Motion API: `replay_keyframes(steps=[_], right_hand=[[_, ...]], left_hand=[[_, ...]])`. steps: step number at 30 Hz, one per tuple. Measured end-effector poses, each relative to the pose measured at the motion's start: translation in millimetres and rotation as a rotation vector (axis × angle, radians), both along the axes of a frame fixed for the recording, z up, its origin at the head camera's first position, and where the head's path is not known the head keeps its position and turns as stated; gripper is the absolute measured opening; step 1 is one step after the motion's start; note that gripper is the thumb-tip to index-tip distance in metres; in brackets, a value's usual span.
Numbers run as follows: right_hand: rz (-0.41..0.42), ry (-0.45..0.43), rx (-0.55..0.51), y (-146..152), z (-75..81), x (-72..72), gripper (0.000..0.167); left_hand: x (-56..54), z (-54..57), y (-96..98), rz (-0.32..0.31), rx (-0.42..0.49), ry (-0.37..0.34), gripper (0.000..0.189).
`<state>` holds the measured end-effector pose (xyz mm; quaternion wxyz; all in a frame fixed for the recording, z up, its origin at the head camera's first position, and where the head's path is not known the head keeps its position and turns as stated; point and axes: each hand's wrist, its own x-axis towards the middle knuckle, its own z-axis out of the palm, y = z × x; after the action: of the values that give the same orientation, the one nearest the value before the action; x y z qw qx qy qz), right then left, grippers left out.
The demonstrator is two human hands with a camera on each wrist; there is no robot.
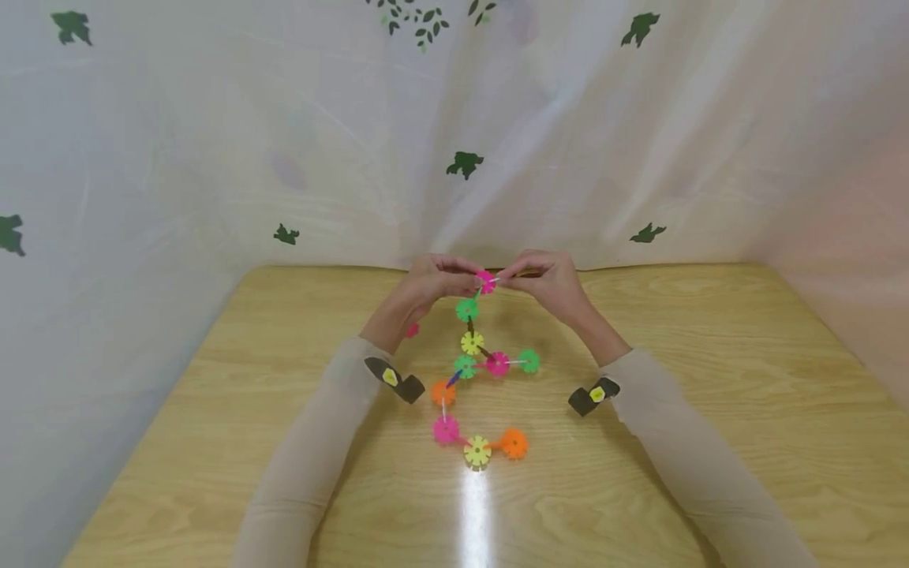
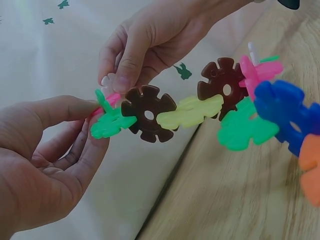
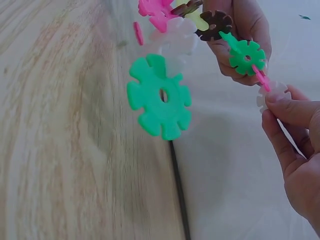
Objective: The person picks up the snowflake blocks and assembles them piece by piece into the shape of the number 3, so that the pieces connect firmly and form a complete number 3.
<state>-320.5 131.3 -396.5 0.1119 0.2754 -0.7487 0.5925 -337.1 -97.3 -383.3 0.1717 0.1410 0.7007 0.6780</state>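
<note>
A chain of slotted plastic snowflake discs rises in front of me. My left hand pinches the pink snowflake disc at its far end, beside a green disc. Thumb and fingers of my right hand grip a whitish translucent snowflake disc, whose edge meets the pink one. Below them run brown discs, a yellow disc and a blue disc. A side branch ends in a green disc. Nearest me, the chain turns right through a yellow disc to an orange disc.
A loose pink disc lies on the wooden table beside my left forearm. Behind the table's far edge hangs a pale curtain with green bird shapes. Dark camera straps sit on both wrists.
</note>
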Motion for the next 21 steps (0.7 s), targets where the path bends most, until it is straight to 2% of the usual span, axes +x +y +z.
replay_keyframes(steps=[5, 12, 21], right_hand=[[0.016, -0.009, 0.009, -2, 0.7, 0.3, 0.007], [0.024, -0.029, 0.017, -3, 1.1, 1.7, 0.007], [0.009, -0.07, 0.109, -7, 3.4, 4.1, 0.013]], left_hand=[[0.1, 4.6, -3.7, -0.01, -0.021, 0.001, 0.026], [-0.3, 8.2, -5.8, -0.056, -0.004, -0.022, 0.024], [2.7, 7.3, -14.4, -0.082, -0.033, 0.006, 0.025]])
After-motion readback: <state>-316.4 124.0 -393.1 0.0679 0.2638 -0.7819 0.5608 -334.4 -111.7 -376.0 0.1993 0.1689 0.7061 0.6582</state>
